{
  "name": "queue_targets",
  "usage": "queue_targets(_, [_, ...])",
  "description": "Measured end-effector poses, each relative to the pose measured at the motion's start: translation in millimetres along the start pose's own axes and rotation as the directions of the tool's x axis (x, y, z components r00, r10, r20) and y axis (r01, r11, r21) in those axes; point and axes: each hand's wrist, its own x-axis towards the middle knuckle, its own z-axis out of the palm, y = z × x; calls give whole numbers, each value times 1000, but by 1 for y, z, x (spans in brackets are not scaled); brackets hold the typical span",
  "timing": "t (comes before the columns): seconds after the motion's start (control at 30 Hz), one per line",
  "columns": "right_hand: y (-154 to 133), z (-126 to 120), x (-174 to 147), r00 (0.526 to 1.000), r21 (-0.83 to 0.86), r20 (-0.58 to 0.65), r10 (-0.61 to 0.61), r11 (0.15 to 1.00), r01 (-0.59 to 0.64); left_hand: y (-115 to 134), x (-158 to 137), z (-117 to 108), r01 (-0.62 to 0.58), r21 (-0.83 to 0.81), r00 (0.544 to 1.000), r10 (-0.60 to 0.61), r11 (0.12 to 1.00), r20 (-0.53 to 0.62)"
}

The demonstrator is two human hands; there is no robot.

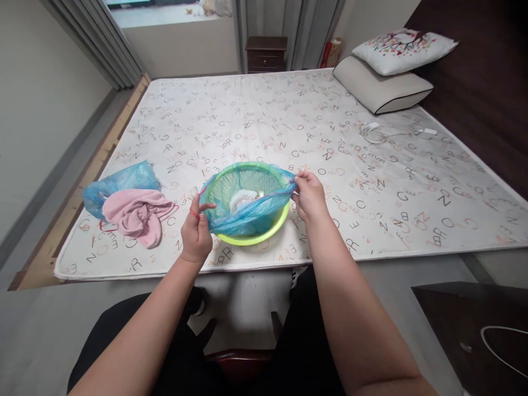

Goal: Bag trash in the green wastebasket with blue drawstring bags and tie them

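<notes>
The largest thing I see is a mattress (pixel 264 118), white and printed with scattered letters; at its far right corner lies a grey cushion (pixel 377 82), and on top of this one a white cushion (pixel 402 52) with a tree pattern. Near the front edge, between my two hands, stands a yellow-green basket (pixel 252 240); a blue plastic bag (pixel 258 217) lies inside it like a lining, and its edge comes over the rim at both sides. To the left, well apart from the basket, there is a second blue bag (pixel 124 179); a pink cloth (pixel 138 214) lies crumpled partly over it. My right hand (pixel 310 197) pinches the bag edge at the right, thumb against fingers; my left hand (pixel 196 234) is at the opposite rim, touching the bag, with one finger stretched inward (whether it also pinches the plastic, I cannot tell). Inside the bag sits a whitish bundle (pixel 242 200); smallest of all, a red ring (pixel 193 213) circles a finger of my left hand.
</notes>
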Motion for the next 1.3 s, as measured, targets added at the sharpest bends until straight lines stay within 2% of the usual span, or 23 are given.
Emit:
queue_targets(0.13, [3,-4,3,994,-56,13,-109,992,109,-9,8,-3,10,112,975,15,994,-222])
queue_targets(0.3, [8,-6,7,956,-236,10,-293,928,287,-12,20,-10,91,-71,955,-107,993,-275])
queue_targets(0.43, [10,-4,4,945,-458,-71,-318,852,252,-12,28,-13,25,-158,931,-81,987,-355])
queue_targets(0.53, [10,-2,0,936,-534,-89,-340,810,244,-11,30,-12,-42,-196,913,-42,980,-406])
queue_targets(0.63, [11,-3,1,923,-519,-75,-378,805,288,-6,29,-11,-12,-253,914,-92,967,-395])
queue_targets(0.83, [12,-8,7,923,-335,-121,-365,890,308,1,27,-9,104,-341,890,-240,934,-387])
queue_targets(0.9, [9,-7,6,919,-278,-120,-376,901,332,-4,30,-8,172,-469,844,-375,866,-383])
queue_targets(1.0, [6,-2,1,914,-210,-51,-402,899,384,-16,39,-9,286,-731,706,-652,619,-276])
queue_targets(1.07, [5,2,-2,916,-164,24,-401,902,399,-21,47,-11,314,-815,633,-747,487,-203])
queue_targets(1.1, [5,5,-4,915,-140,66,-398,904,404,-22,50,-12,316,-824,626,-756,470,-192])
queue_targets(1.17, [4,11,-8,903,-111,147,-404,900,421,-16,54,-13,320,-798,669,-719,510,-191])
queue_targets(1.3, [2,23,-23,861,-205,244,-446,844,495,16,48,-9,311,-596,838,-510,740,-196])
